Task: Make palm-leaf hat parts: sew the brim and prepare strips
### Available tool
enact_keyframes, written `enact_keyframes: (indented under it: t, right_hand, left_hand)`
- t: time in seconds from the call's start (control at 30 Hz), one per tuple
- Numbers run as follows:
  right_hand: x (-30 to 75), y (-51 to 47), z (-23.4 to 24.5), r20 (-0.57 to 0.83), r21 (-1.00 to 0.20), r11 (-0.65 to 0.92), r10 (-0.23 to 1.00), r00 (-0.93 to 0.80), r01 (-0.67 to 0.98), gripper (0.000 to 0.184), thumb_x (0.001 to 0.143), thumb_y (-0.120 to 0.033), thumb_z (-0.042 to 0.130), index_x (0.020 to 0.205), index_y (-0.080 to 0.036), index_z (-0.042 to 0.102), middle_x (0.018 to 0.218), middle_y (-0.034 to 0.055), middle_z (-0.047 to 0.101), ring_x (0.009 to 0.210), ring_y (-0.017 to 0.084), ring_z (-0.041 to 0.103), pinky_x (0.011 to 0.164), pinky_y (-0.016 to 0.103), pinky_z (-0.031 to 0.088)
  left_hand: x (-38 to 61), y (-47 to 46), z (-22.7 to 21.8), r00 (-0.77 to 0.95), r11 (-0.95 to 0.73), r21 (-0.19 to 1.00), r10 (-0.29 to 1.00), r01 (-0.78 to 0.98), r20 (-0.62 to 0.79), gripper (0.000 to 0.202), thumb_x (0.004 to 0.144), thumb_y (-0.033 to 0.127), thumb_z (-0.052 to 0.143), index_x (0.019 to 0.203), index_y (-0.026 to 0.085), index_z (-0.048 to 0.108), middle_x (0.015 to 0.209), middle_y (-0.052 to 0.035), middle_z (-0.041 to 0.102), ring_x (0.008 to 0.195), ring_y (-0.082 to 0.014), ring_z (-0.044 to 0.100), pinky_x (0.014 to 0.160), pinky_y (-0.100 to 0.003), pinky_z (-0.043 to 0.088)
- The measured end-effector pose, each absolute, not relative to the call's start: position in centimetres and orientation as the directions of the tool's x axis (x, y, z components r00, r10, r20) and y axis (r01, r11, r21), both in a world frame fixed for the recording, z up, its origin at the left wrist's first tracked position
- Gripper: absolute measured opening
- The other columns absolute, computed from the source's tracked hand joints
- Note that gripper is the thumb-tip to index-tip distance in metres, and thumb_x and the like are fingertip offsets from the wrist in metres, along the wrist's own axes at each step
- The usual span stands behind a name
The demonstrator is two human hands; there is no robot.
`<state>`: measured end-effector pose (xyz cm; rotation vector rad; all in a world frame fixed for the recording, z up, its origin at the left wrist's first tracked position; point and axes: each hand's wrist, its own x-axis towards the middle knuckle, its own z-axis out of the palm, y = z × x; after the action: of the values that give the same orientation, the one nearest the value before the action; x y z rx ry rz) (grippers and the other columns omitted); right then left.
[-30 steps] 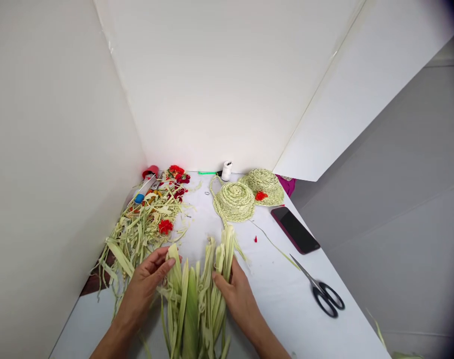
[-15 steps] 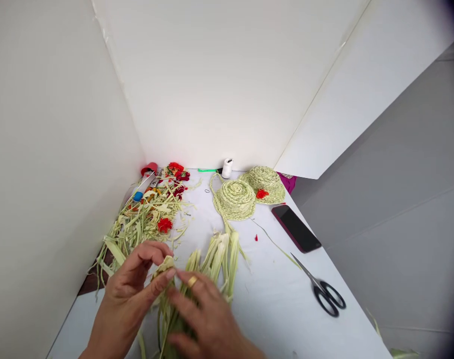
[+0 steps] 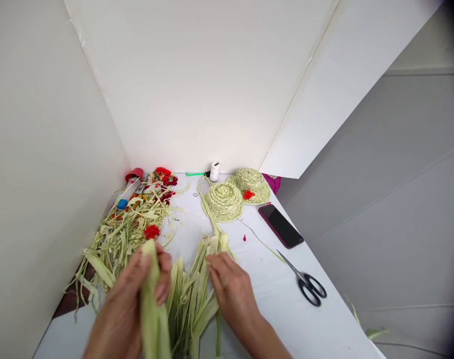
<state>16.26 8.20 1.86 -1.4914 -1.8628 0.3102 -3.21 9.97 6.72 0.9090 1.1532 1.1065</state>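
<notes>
My left hand [image 3: 131, 294] is closed around a wide, pale green strip of corn husk [image 3: 151, 294], which stands up between thumb and fingers and hangs toward the table's near edge. A loose bundle of corn husks [image 3: 189, 299] lies between my hands. At the bundle's far right end, the bent fingers of my right hand [image 3: 234, 289] grip the husks; its thumb is mostly hidden. Beyond them sits a small hat [image 3: 223, 202] of coiled husk braid, with a braid tail running down toward the bundle. Behind it rests a second braided hat [image 3: 251, 184] bearing a red flower [image 3: 248, 195].
On the left lies a heap of husk scraps [image 3: 125, 234] with red flowers and a blue-capped item. A white thread spool [image 3: 214, 171] stands at the back wall. A phone [image 3: 281, 226] and black-handled scissors [image 3: 305, 281] lie along the right edge.
My hands have moved apart. The left now holds a long husk strip upright, where a small folded husk piece showed before. The right has moved onto the bundle's far end. The view has shifted slightly.
</notes>
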Motion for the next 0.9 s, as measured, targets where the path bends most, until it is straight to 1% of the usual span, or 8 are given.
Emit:
enact_keyframes:
  t: [0.07, 0.13, 0.27, 0.4, 0.5, 0.6, 0.7, 0.9]
  right_hand:
    - [17.5, 9.4, 2.1, 0.247, -0.624, 0.151, 0.969, 0.01, 0.767, 0.033, 0.092, -0.014, 0.041, 0.12, -0.021, 0.057, 0.104, 0.0101, 0.063, 0.088, 0.022, 0.063, 0.075, 0.034, 0.051]
    - [17.9, 10.5, 1.6, 0.146, -0.63, 0.066, 0.989, 0.034, 0.774, 0.041, 0.089, -0.013, 0.046, 0.129, -0.018, 0.051, 0.115, 0.0134, 0.06, 0.093, 0.025, 0.063, 0.079, 0.038, 0.051]
    - [17.2, 11.8, 0.2, 0.073, -0.708, 0.004, 0.995, 0.067, 0.706, 0.052, 0.078, -0.009, 0.054, 0.129, -0.02, 0.052, 0.109, 0.0104, 0.063, 0.095, 0.025, 0.062, 0.081, 0.037, 0.049]
    - [17.5, 11.8, 0.6, 0.012, -0.921, -0.032, 0.994, 0.11, 0.388, 0.018, 0.078, -0.014, 0.056, 0.091, -0.019, 0.067, 0.08, 0.0011, 0.06, 0.071, 0.016, 0.055, 0.068, 0.028, 0.045]
    - [18.2, 11.2, 2.4, -0.028, -0.995, -0.035, 0.997, 0.074, 0.094, 0.008, 0.079, -0.024, 0.063, 0.081, -0.017, 0.067, 0.078, 0.0002, 0.057, 0.07, 0.013, 0.052, 0.065, 0.025, 0.042]
    - [18.1, 10.4, 4.1, -0.027, -0.998, -0.027, 1.0, -0.001, -0.061, 0.013, 0.078, -0.029, 0.068, 0.082, -0.016, 0.068, 0.075, -0.0004, 0.056, 0.067, 0.011, 0.049, 0.062, 0.023, 0.04]
    - [17.0, 9.8, 4.5, -0.009, -0.992, -0.009, 1.0, -0.003, -0.128, 0.013, 0.077, -0.028, 0.069, 0.08, -0.016, 0.068, 0.077, 0.0001, 0.056, 0.066, 0.011, 0.05, 0.06, 0.024, 0.042]
    - [15.0, 9.7, 3.0, -0.039, -0.995, -0.021, 0.984, 0.176, -0.101, 0.011, 0.076, -0.025, 0.066, 0.081, -0.015, 0.067, 0.076, 0.0004, 0.053, 0.066, 0.012, 0.05, 0.059, 0.024, 0.044]
  left_hand:
    - [-0.8, 10.2, 6.1, 0.169, 0.36, 0.873, 0.932, -0.329, -0.32, 0.025, 0.075, 0.042, 0.068, 0.096, 0.029, 0.07, 0.096, -0.0041, 0.065, 0.066, -0.0159, 0.054, 0.064, -0.03, 0.051]
    - [0.4, 10.3, 4.7, 0.263, 0.456, 0.822, 0.886, -0.342, -0.382, 0.028, 0.074, 0.037, 0.071, 0.099, 0.025, 0.07, 0.095, -0.0052, 0.066, 0.073, -0.0171, 0.058, 0.069, -0.029, 0.051]
    - [0.5, 10.4, 2.1, 0.399, 0.479, 0.836, 0.845, -0.268, -0.357, 0.039, 0.08, 0.041, 0.066, 0.117, 0.028, 0.062, 0.099, -0.0043, 0.066, 0.065, -0.0159, 0.059, 0.061, -0.029, 0.049]
    - [0.0, 10.5, 1.5, 0.358, 0.376, 0.91, 0.885, -0.176, -0.297, 0.046, 0.085, 0.047, 0.06, 0.125, 0.024, 0.057, 0.073, 0.0014, 0.063, 0.05, -0.0112, 0.049, 0.053, -0.025, 0.043]
    - [-0.1, 10.6, 1.4, 0.29, 0.361, 0.924, 0.904, -0.126, -0.313, 0.046, 0.083, 0.05, 0.061, 0.117, 0.02, 0.064, 0.067, 0.0019, 0.063, 0.055, -0.0118, 0.05, 0.054, -0.022, 0.042]
    - [-0.2, 10.5, 1.3, 0.27, 0.365, 0.924, 0.907, -0.115, -0.324, 0.047, 0.077, 0.05, 0.068, 0.112, 0.019, 0.068, 0.091, -0.0042, 0.072, 0.08, -0.0181, 0.062, 0.074, -0.026, 0.049]
    - [-0.2, 10.3, 1.4, 0.349, 0.323, 0.942, 0.896, -0.087, -0.275, 0.049, 0.079, 0.048, 0.066, 0.119, 0.019, 0.066, 0.11, -0.0066, 0.072, 0.105, -0.0258, 0.061, 0.096, -0.034, 0.045]
    - [-0.3, 10.0, 0.7, 0.399, 0.167, 0.973, 0.891, 0.159, -0.218, 0.06, 0.083, 0.048, 0.061, 0.134, 0.018, 0.053, 0.135, -0.0096, 0.06, 0.128, -0.0301, 0.048, 0.111, -0.042, 0.033]
